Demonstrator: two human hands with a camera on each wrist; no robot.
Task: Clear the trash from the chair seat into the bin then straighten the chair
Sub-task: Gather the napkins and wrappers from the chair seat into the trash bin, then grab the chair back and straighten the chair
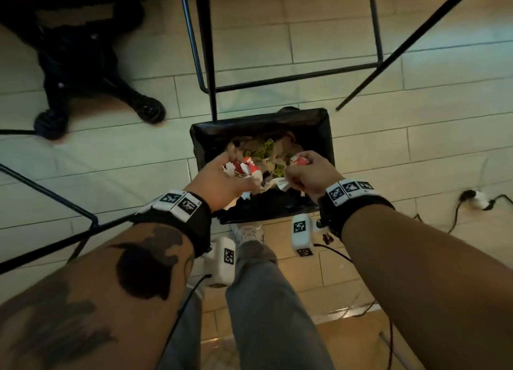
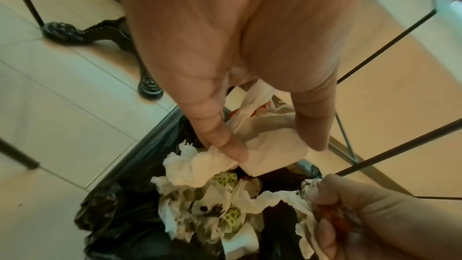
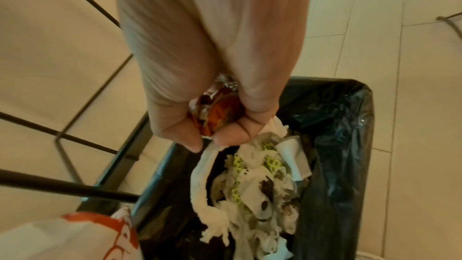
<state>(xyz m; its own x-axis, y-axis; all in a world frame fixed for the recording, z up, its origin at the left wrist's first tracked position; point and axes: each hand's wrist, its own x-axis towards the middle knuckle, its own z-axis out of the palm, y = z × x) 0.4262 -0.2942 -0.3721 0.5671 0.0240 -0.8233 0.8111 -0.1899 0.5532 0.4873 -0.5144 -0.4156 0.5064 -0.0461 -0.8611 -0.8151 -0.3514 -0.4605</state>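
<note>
A bin lined with a black bag stands on the floor, part full of crumpled paper. Both hands hover over its near side. My left hand grips a wad of white and red paper; in the left wrist view the thumb and a finger pinch white paper. My right hand clutches a red-orange wrapper, and a white tissue dangles from it into the bin. The chair seat is out of view; only thin black chair legs show beyond the bin.
More black metal legs cross the floor at the left. An ornate black table base stands at the far left. A plug and cable lie on the tiles at the right. My leg and shoe are just behind the bin.
</note>
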